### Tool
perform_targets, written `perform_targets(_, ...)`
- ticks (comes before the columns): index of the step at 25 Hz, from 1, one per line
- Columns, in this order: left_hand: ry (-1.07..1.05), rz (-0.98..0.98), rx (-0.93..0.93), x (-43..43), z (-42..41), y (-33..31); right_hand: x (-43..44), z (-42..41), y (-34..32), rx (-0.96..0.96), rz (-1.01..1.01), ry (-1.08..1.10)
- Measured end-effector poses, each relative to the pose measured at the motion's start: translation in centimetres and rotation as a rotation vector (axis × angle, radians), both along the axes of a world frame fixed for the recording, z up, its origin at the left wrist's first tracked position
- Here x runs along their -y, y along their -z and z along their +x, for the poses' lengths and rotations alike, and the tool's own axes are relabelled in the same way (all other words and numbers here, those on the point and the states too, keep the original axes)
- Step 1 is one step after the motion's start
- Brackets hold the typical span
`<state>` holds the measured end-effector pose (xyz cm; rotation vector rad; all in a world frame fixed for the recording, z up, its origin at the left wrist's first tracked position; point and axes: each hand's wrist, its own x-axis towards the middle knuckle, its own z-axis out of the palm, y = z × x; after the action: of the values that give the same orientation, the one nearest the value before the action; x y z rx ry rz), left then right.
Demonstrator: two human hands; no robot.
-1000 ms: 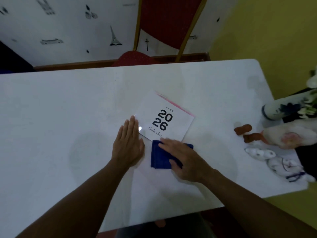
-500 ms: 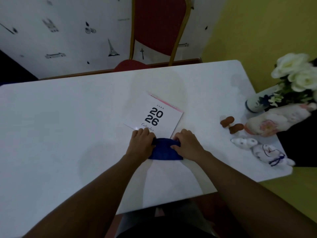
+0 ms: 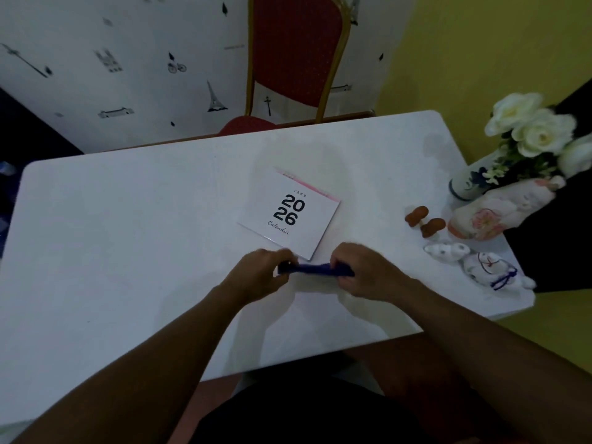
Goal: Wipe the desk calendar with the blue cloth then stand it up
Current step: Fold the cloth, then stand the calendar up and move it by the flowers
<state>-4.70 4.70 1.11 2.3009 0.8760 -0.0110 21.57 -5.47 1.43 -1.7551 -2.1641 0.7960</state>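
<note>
Head view looks down on both hands working close together just this side of the calendar. The left hand (image 3: 261,274) is curled closed on the left end of the blue cloth (image 3: 315,270), and the right hand (image 3: 362,272) is closed on its right end, so the cloth hangs between them as a narrow, bunched strip. It seems lifted a little off the table (image 3: 128,235), though I cannot tell for sure whether its underside touches.

The calendar (image 3: 290,213) lies flat on the table just beyond the hands, its cover with "2026" facing up and its pink binding on the far edge. Its near corner sits right by the left fingers. It has not been wiped or stood up, by the look of it.

The step in hand seems to be readying the cloth. To do it well, I would say the cloth wants folding into a flat pad rather than a twisted rope, so a broad face meets the cover. One hand should then pin a corner of the calendar, since the light card is likely to slide on the smooth top.

Off to the right stand small ceramic figures (image 3: 471,261), two brown pieces (image 3: 424,221) and a vase (image 3: 471,184) of white flowers (image 3: 531,129), well apart from the wiping. A red chair (image 3: 294,49) stands on the far side.
</note>
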Motion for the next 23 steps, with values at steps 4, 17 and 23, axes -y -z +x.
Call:
perform_targets(4,0.140,-0.115,-0.213,3.4,-1.5,2.5,3.4,-1.2,2.7,0.174,-0.169,-0.220)
perform_targets(17,0.155,0.043,-0.258,3.7,-1.4,5.6,4.1,-3.2,6.1,0.186,0.067,-0.100)
perform_targets(23,-0.132,0.000,-0.139,-3.3,0.2,3.9,-1.9,-3.6,4.3,0.030,-0.111,0.399)
